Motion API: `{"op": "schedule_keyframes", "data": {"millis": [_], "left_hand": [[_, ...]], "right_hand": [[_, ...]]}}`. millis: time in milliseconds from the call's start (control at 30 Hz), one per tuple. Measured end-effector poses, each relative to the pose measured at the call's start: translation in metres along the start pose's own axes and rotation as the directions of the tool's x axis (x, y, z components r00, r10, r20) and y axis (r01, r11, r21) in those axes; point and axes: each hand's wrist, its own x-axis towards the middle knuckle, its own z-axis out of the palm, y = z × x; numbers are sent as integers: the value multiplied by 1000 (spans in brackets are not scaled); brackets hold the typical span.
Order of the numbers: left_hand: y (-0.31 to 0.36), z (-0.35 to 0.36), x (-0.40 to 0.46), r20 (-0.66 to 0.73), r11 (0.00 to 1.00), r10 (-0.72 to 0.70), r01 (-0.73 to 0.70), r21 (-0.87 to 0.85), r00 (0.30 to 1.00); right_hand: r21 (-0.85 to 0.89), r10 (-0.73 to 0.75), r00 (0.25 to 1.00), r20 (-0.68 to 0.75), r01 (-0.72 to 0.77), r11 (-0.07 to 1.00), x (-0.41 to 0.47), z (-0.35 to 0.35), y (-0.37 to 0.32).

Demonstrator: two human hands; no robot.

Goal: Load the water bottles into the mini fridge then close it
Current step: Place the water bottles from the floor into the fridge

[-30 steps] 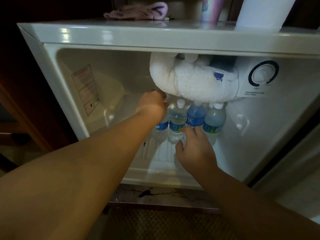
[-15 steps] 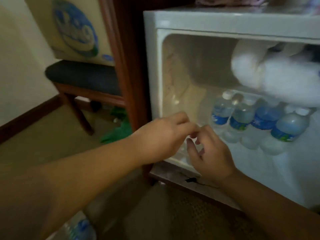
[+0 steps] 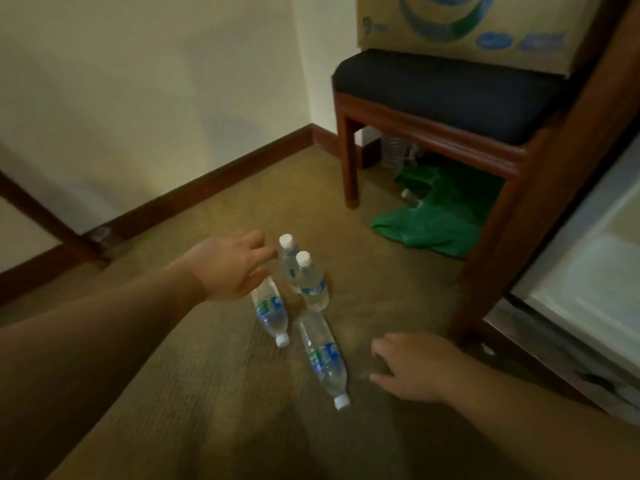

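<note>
Several clear water bottles with white caps and blue labels are on the carpet. Two stand upright, a rear bottle [image 3: 286, 258] and a front bottle [image 3: 311, 282]. Two lie flat, a left bottle [image 3: 270, 311] and a right bottle [image 3: 323, 358]. My left hand [image 3: 230, 266] hovers open just left of the upright pair, fingers spread, partly over the left lying bottle. Low over the carpet, right of the right lying bottle, my right hand [image 3: 414, 367] is open and holds nothing. The white mini fridge [image 3: 585, 271] shows only as an edge at the right.
A wooden chair [image 3: 450, 88] with a dark seat stands behind the bottles and carries a cardboard box [image 3: 467, 26]. Green cloth [image 3: 436, 216] lies under the chair. A dark wooden post [image 3: 502, 237] flanks the fridge. A wall with dark baseboard [image 3: 207, 188] runs at the left.
The view has swung left from the fridge interior down to the floor. Both hands left the fridge and now hover open over the bottles on the carpet.
</note>
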Motion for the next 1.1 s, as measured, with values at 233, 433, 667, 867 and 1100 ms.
{"op": "schedule_keyframes", "data": {"millis": [233,433,667,867,1100], "left_hand": [[4,51,5,494,998,-52,33,46,868],[54,132,25,613,983,-52,150,-109,789],[113,183,22,518,982,-77,155,-109,852],[131,151,33,483,999,24,-1,-49,875],[131,59,65,330,971,84,-3,-240,940]], "right_hand": [[305,312,939,143,-342,889,69,86,-65],[359,491,867,82,-485,797,81,120,-74],[185,328,945,-5,-322,929,54,25,-30],[240,154,969,-192,-105,965,-6,-45,-3],[488,297,886,-356,-94,868,-101,-81,41]]}}
